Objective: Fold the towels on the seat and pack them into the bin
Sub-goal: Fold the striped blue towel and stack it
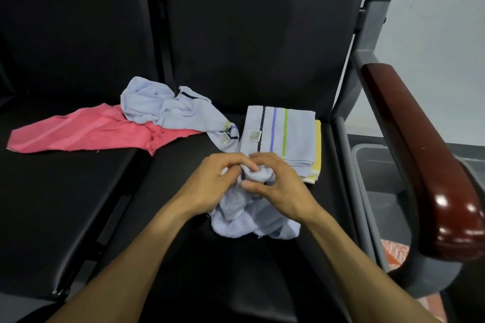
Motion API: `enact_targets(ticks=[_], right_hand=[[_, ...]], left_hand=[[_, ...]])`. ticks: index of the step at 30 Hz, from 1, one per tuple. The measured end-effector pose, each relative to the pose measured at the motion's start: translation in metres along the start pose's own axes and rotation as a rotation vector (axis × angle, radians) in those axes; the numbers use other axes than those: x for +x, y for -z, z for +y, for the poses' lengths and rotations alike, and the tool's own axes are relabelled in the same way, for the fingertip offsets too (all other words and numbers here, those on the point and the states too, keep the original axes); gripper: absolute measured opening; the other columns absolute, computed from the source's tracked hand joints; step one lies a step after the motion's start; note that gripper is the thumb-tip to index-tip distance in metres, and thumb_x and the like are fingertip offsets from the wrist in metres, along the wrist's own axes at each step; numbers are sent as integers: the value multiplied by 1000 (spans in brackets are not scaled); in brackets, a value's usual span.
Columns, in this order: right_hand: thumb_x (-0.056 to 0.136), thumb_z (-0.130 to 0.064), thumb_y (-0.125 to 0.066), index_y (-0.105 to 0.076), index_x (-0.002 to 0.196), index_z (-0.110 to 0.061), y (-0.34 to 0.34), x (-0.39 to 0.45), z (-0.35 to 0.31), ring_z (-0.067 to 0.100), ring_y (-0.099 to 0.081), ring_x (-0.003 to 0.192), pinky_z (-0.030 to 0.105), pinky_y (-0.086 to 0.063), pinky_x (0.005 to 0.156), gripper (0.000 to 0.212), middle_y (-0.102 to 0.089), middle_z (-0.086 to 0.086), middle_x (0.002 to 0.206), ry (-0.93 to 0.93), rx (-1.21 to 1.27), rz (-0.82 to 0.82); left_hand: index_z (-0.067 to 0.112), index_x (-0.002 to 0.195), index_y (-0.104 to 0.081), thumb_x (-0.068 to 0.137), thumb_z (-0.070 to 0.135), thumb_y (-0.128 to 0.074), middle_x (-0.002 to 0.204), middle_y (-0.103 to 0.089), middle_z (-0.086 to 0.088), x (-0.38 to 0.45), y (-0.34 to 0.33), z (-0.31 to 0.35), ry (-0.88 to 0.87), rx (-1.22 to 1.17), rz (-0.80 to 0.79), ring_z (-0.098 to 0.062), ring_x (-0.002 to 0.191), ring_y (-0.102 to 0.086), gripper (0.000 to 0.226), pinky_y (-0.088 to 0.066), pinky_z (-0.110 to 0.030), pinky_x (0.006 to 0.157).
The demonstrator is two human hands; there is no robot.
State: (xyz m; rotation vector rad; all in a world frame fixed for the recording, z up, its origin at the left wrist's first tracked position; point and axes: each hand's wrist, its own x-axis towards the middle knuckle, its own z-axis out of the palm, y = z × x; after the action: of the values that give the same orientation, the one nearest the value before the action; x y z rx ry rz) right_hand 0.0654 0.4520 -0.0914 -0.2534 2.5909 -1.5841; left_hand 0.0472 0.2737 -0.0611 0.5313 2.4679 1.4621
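black padded seats in a row fill the view, with a dark red armrest at the right and a grey bin on the floor just beyond it. both hands work a crumpled pale blue towel at the front of the right-hand seat: the left hand and right hand have fingers curled into the bunched cloth, pinching it near the top. just behind them lies a folded stack, a striped pale towel on a yellow one. further left a second crumpled blue towel lies over a spread pink towel.

the step looks like finding the towel's edges. it would go best to trace along a hem to two neighbouring corners, lift and shake the cloth flat, then lay it on the bare seat in front of the stack before folding, so the finished pile is not disturbed.
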Motion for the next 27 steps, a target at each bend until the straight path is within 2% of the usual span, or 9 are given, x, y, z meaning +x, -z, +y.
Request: enact_targets(ticks=[1,4,9,12,14,17,22,24,27], right_hand=[[88,-37,-73,-70,98,-26,0,1,-1,1,-61,88,19,-47,80,15,-68,-6,99,8,27,36],[98,-33,-62,-62,74,-6,6,3,9,7,-43,57,27,-38,56,36,-57,5,63,-10,-82,238],[100,-37,-57,-33,56,-18,18,-6,12,10,-26,51,27,-24,49,54,-32,-7,54,-99,-297,387],[102,-35,-54,-45,61,-13,21,-5,14,12,-38,60,29,-32,55,47,-40,-2,71,-71,-385,430],[101,-11,-54,-67,76,-17,23,-4,15,10,-52,72,29,-43,63,28,-52,-1,81,15,-278,363],[82,25,-44,-77,78,-16,20,-5,6,10,-66,92,28,-55,82,53,-68,-2,93,73,-15,178],[81,32,-45,-63,61,2,10,-3,-1,25,-72,93,30,-57,90,40,-75,11,88,79,373,96],[81,33,-47,-61,66,2,11,-3,-1,25,-73,90,32,-59,83,37,-75,11,86,68,492,130],[83,27,-57,-63,74,1,14,-2,-2,19,-73,86,29,-60,80,27,-75,11,89,43,485,159]], left_hand=[[19,106,-75,102,3,-46,79,-71,25,0,0,0,-27,2,6,11,72,-64,33,-44,-8,65],[27,104,-73,101,15,-57,84,-72,22,5,7,-10,-4,15,172,7,73,-64,21,-43,-12,68],[21,91,-69,99,38,-57,81,-65,10,12,19,-31,228,-57,429,-14,75,-59,22,-45,-28,71],[24,91,-66,95,23,-58,83,-60,8,13,24,-31,300,-268,474,-14,77,-54,9,-44,-31,74],[25,92,-69,91,14,-57,77,-62,16,13,25,-30,255,-243,449,-9,72,-54,16,-42,-29,72],[26,96,-75,97,16,-60,77,-68,25,9,19,-25,146,-112,321,4,74,-59,18,-44,-24,73],[36,128,-65,94,42,-67,112,-69,24,7,3,-22,83,69,-108,7,105,-62,35,-50,-25,92],[34,116,-70,89,43,-73,105,-70,18,6,1,-22,84,147,-192,3,95,-64,28,-49,-25,83],[28,82,-71,86,35,-76,80,-67,15,4,0,-21,34,244,-92,-2,75,-58,9,-44,-26,69]])
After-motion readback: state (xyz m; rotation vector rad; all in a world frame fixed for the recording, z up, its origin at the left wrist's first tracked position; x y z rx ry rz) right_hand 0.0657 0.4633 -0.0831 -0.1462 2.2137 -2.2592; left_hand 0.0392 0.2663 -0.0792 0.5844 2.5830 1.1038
